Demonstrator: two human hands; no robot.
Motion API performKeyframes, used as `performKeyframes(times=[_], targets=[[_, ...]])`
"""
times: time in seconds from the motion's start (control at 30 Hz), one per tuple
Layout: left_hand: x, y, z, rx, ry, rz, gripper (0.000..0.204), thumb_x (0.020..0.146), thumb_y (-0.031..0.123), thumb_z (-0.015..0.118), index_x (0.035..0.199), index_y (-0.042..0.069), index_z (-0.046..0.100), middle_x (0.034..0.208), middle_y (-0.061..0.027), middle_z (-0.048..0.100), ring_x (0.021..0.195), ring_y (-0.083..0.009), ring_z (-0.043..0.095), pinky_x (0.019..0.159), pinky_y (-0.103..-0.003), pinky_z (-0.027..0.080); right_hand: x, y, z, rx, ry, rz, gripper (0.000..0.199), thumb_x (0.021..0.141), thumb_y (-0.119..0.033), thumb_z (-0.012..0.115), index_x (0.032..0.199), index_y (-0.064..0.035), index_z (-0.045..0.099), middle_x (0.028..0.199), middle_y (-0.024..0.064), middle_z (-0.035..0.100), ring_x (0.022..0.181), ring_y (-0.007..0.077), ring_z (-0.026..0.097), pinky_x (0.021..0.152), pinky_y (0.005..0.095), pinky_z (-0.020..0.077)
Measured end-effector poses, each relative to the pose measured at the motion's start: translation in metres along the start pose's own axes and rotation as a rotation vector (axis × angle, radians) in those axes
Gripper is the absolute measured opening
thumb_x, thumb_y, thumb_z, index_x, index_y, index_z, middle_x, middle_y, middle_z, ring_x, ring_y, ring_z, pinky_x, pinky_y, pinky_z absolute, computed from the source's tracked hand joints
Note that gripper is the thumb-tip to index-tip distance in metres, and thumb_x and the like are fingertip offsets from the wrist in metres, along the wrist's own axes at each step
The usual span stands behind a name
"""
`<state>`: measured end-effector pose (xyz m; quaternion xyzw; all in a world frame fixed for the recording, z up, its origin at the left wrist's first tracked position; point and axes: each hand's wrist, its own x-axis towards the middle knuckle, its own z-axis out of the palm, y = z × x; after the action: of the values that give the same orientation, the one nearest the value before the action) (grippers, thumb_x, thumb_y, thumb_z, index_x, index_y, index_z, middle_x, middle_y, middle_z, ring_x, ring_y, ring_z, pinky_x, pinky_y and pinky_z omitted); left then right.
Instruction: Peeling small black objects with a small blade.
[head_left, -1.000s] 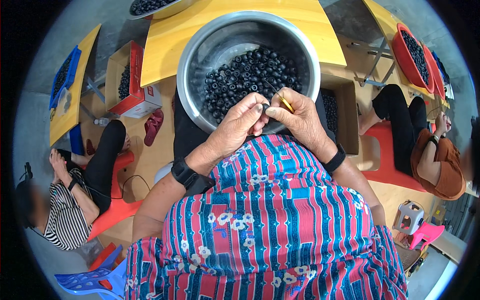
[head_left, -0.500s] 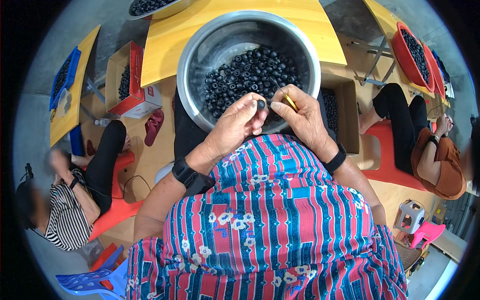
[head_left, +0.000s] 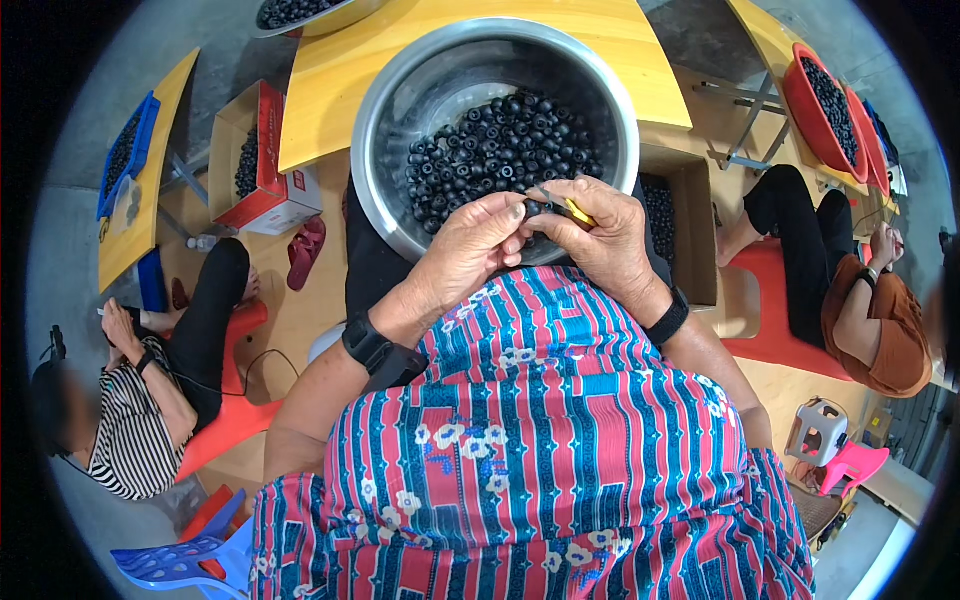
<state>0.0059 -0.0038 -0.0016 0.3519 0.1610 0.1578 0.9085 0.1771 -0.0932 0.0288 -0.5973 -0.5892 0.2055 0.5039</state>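
Note:
My left hand [head_left: 468,240] is closed in a pinch on a small round black part [head_left: 531,208] with a hole in it. My right hand [head_left: 605,228] grips a slim yellow-handled tool [head_left: 578,212], whose dark tip meets the part; the kind of tool is hard to tell under the fingers. Both hands are close together over the near side of a big steel basin [head_left: 372,112]. Inside the basin lies a heap of similar black ring-like parts [head_left: 500,150]. The basin rests between my lap and the table edge.
A yellow table [head_left: 320,100] stands ahead, with a cardboard box [head_left: 690,225] of black parts below its right side. A red-and-white box [head_left: 268,150] stands left. Seated people work at both sides, near a blue tray [head_left: 145,130] and a red basin [head_left: 800,100].
The tool in my right hand has swung down toward my left hand, and its tip now meets the black part. My left hand stays nearly in place.

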Motion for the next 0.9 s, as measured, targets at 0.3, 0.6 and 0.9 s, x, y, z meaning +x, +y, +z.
performKeyframes(times=[0.3, 0.6, 0.9], targets=[[0.000, -0.002, -0.004, -0.038, -0.020, -0.022, 0.020, 0.102, 0.026, 0.054, 0.109, 0.007, 0.060, 0.085, 0.0035, 0.053, 0.072, -0.0047, 0.044, 0.067, -0.022, 0.040, 0.000, -0.007, -0.003, -0.151, 0.018, -0.098, 0.027, 0.074, -0.010, 0.080, 0.100, -0.0070, 0.073, 0.078, 0.0107, 0.067, 0.069, 0.0236, 0.066, 0.061, 0.0307, 0.0502], [0.002, -0.003, -0.006, -0.087, -0.019, -0.026, 0.020, 0.101, 0.024, 0.056, 0.112, 0.007, 0.060, 0.091, 0.0015, 0.057, 0.074, -0.0047, 0.046, 0.068, -0.022, 0.041, 0.000, -0.005, -0.005, -0.213, 0.022, -0.155, 0.025, 0.072, -0.009, 0.080, 0.096, -0.0061, 0.072, 0.080, 0.0106, 0.067, 0.072, 0.0244, 0.068, 0.063, 0.0308, 0.0515], [0.001, -0.002, -0.003, -0.049, 0.072, -0.003, 0.019, 0.099, 0.015, 0.060, 0.116, 0.008, 0.059, 0.094, 0.0012, 0.059, 0.076, -0.0052, 0.049, 0.069, -0.022, 0.043, 0.000, 0.002, -0.003, 0.116, -0.072, 0.095, 0.027, 0.082, -0.011, 0.076, 0.106, -0.0024, 0.070, 0.096, 0.0103, 0.072, 0.088, 0.0171, 0.069, 0.079, 0.0280, 0.0534]])
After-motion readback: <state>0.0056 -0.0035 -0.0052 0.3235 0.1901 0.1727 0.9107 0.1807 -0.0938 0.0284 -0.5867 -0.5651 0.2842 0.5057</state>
